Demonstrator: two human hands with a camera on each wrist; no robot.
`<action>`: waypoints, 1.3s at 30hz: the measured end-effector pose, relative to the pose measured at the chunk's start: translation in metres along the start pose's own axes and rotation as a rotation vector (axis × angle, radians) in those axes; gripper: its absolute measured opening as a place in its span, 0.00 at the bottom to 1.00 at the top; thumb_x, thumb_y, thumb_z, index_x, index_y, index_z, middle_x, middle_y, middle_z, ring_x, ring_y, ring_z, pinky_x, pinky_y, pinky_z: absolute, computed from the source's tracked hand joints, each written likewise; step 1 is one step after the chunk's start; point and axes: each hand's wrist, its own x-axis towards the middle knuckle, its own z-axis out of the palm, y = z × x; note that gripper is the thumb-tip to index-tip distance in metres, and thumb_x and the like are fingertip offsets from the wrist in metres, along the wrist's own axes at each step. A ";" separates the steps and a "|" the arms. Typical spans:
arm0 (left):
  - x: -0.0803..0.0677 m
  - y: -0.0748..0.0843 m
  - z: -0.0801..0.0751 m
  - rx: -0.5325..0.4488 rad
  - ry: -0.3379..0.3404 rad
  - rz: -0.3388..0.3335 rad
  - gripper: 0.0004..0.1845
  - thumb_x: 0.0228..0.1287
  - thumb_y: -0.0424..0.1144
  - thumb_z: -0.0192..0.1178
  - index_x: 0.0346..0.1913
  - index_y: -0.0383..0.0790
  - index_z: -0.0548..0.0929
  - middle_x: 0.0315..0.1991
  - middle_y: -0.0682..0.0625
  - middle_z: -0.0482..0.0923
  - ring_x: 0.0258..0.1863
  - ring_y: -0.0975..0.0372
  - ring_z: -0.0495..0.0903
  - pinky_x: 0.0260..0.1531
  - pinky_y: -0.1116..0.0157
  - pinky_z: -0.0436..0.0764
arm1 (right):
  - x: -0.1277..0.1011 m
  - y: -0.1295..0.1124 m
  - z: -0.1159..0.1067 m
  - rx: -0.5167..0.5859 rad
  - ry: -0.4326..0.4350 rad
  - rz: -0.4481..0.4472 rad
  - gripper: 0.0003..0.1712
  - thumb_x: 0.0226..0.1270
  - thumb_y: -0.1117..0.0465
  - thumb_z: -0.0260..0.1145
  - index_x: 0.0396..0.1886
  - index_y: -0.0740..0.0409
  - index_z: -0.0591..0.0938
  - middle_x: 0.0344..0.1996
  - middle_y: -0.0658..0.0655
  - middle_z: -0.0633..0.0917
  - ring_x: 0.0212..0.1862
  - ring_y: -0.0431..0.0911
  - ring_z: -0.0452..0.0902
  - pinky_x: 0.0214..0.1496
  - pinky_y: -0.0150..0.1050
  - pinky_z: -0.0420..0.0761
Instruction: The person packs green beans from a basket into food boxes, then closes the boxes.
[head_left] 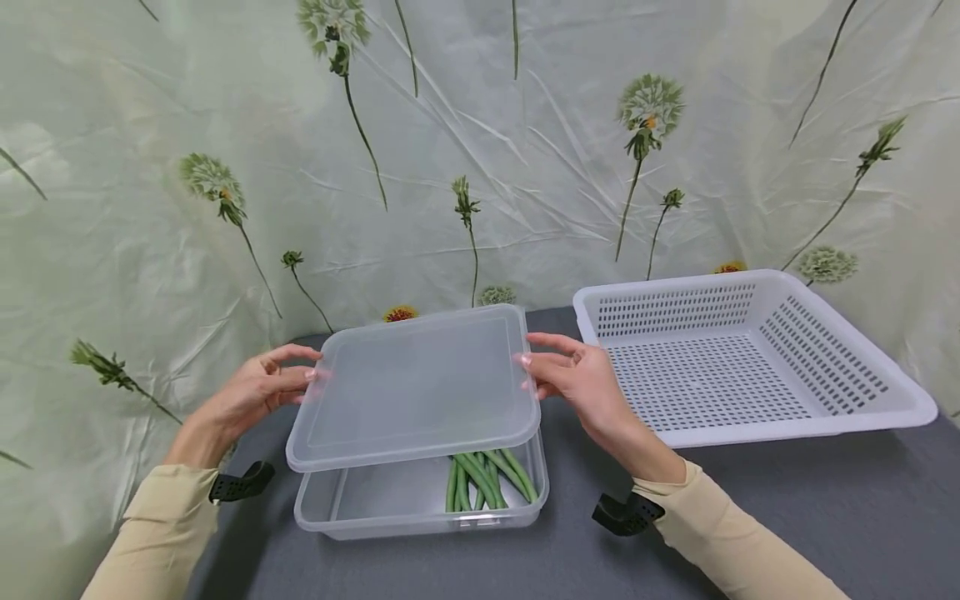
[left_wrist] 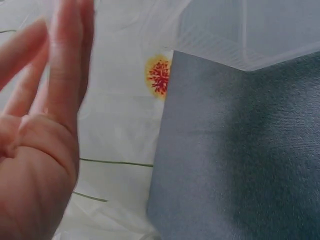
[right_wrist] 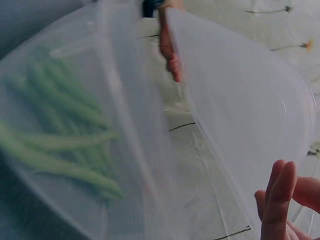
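Note:
A translucent plastic lid (head_left: 420, 387) is held tilted over a clear rectangular container (head_left: 397, 527), its near edge overlapping the container's far part in the head view. My left hand (head_left: 258, 387) grips the lid's left edge between thumb and fingers. On the opposite edge, my right hand (head_left: 577, 383) pinches the lid the same way. Several green beans (head_left: 487, 479) lie in the right part of the container, partly hidden by the lid. The right wrist view shows a gap between the raised lid (right_wrist: 240, 90) and the container, with beans (right_wrist: 65, 110) seen through its wall.
A white perforated plastic basket (head_left: 705, 375) stands to the right on the dark grey tabletop (head_left: 570, 550). Behind the table hangs a pale sheet (head_left: 465, 125) printed with dandelions. Dark bands (head_left: 243, 483) circle both wrists over beige sleeves.

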 end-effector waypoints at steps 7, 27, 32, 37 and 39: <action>-0.011 -0.001 0.002 0.141 0.031 -0.100 0.26 0.72 0.29 0.56 0.70 0.38 0.65 0.52 0.44 0.83 0.47 0.53 0.85 0.45 0.58 0.83 | -0.016 0.007 -0.001 -0.094 -0.049 -0.008 0.26 0.65 0.64 0.70 0.62 0.66 0.78 0.49 0.65 0.84 0.40 0.46 0.85 0.33 0.44 0.86; -0.026 -0.017 0.017 0.339 0.052 -0.169 0.33 0.69 0.34 0.60 0.73 0.29 0.61 0.59 0.36 0.71 0.48 0.56 0.82 0.44 0.52 0.83 | -0.039 0.024 -0.007 -0.372 -0.126 0.034 0.28 0.65 0.62 0.70 0.64 0.64 0.76 0.53 0.61 0.78 0.24 0.49 0.80 0.30 0.36 0.78; -0.028 -0.018 0.019 0.354 0.070 -0.160 0.32 0.69 0.35 0.61 0.72 0.30 0.63 0.61 0.32 0.71 0.50 0.58 0.82 0.43 0.52 0.84 | -0.042 0.026 -0.006 -0.420 -0.126 0.036 0.28 0.65 0.62 0.69 0.65 0.62 0.76 0.55 0.59 0.76 0.26 0.50 0.81 0.26 0.37 0.77; -0.031 -0.018 0.020 0.364 0.075 -0.166 0.32 0.67 0.35 0.62 0.72 0.32 0.65 0.60 0.33 0.71 0.51 0.59 0.81 0.44 0.52 0.84 | -0.045 0.027 -0.006 -0.448 -0.110 0.057 0.28 0.64 0.61 0.70 0.64 0.59 0.76 0.54 0.56 0.77 0.26 0.49 0.82 0.26 0.37 0.77; -0.032 -0.019 0.020 0.365 0.078 -0.171 0.32 0.67 0.36 0.63 0.72 0.32 0.65 0.61 0.35 0.72 0.52 0.59 0.80 0.44 0.52 0.83 | -0.046 0.027 -0.006 -0.452 -0.112 0.061 0.29 0.64 0.61 0.70 0.64 0.58 0.76 0.54 0.55 0.77 0.26 0.48 0.82 0.28 0.38 0.79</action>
